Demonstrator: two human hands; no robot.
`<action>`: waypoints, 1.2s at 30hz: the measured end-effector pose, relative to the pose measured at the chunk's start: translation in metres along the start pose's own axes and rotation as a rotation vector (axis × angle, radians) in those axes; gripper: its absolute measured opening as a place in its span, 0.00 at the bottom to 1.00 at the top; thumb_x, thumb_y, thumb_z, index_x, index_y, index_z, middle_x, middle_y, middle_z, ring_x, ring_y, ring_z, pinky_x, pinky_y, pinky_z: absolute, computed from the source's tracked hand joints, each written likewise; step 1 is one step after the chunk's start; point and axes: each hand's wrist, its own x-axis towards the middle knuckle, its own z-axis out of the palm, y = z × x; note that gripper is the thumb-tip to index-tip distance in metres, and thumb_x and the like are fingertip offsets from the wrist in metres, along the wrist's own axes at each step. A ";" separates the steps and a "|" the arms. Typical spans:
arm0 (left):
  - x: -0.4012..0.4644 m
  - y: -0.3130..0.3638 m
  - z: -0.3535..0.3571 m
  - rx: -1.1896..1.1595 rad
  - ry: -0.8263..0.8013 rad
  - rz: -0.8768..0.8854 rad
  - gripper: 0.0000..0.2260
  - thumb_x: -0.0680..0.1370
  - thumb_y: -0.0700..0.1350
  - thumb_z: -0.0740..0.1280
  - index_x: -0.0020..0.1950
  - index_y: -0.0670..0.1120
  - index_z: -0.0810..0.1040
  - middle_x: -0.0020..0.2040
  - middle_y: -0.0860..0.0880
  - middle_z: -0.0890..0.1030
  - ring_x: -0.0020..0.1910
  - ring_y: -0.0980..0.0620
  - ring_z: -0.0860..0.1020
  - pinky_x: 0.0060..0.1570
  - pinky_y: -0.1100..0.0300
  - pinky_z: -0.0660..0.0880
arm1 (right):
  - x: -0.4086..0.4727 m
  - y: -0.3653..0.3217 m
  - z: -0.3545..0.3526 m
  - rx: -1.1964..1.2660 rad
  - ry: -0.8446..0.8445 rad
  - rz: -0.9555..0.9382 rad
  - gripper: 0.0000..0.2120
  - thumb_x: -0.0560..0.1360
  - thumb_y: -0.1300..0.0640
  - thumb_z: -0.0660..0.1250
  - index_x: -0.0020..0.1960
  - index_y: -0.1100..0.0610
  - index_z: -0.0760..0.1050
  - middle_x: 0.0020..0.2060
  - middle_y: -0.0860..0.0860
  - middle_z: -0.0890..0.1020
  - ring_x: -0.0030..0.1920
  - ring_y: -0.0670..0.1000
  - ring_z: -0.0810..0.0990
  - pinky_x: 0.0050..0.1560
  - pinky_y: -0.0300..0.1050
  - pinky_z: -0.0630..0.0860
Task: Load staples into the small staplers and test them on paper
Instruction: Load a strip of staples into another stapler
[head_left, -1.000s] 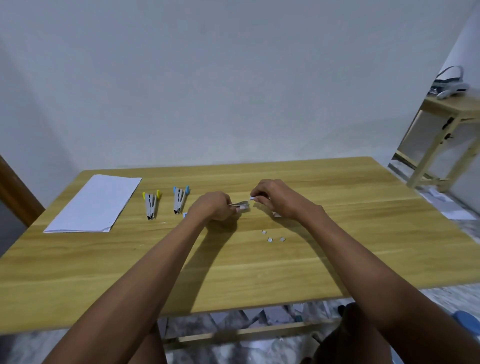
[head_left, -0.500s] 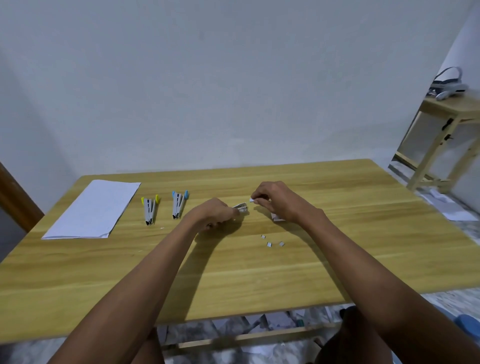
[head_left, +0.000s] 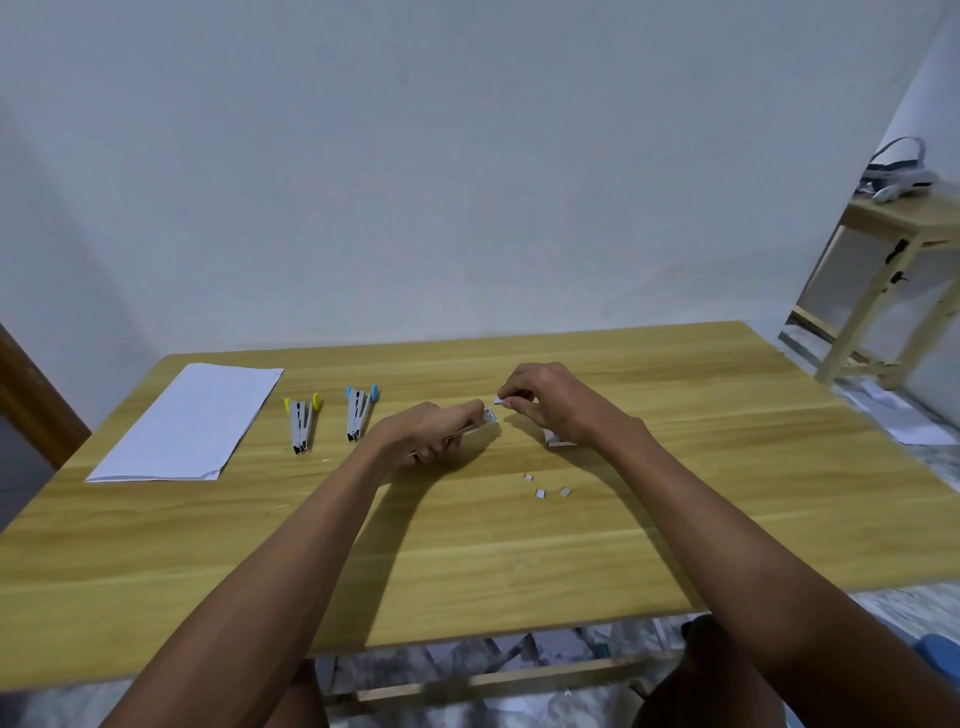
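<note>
Right hand (head_left: 550, 408) pinching a staple strip (head_left: 499, 399), just off the open stapler (head_left: 480, 422) tip.
My left hand (head_left: 436, 432) grips that stapler, long axis pointing up-right toward my right fingertips; strip sits just right of its mouth. Spare staples (head_left: 543, 487) lie nearer me; paper (head_left: 187, 423) far left.
</note>
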 end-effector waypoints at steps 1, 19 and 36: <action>0.000 -0.001 0.000 -0.004 -0.001 0.005 0.23 0.64 0.68 0.59 0.35 0.47 0.71 0.29 0.51 0.67 0.28 0.50 0.64 0.37 0.56 0.61 | 0.000 -0.001 0.000 -0.001 -0.001 -0.003 0.08 0.79 0.60 0.67 0.55 0.60 0.83 0.49 0.53 0.83 0.42 0.43 0.75 0.46 0.38 0.72; 0.009 -0.022 -0.007 -0.155 -0.052 0.173 0.15 0.75 0.53 0.58 0.38 0.43 0.75 0.27 0.51 0.65 0.24 0.53 0.61 0.27 0.61 0.59 | 0.011 -0.029 0.007 -0.162 -0.095 -0.232 0.08 0.79 0.61 0.66 0.53 0.59 0.83 0.49 0.53 0.82 0.47 0.55 0.81 0.45 0.51 0.76; 0.017 -0.023 -0.009 -0.161 -0.093 0.179 0.15 0.76 0.52 0.57 0.38 0.43 0.74 0.28 0.51 0.66 0.25 0.53 0.61 0.28 0.61 0.59 | 0.011 -0.027 0.005 -0.216 -0.077 -0.277 0.07 0.77 0.66 0.67 0.51 0.59 0.83 0.50 0.53 0.82 0.46 0.55 0.81 0.42 0.51 0.76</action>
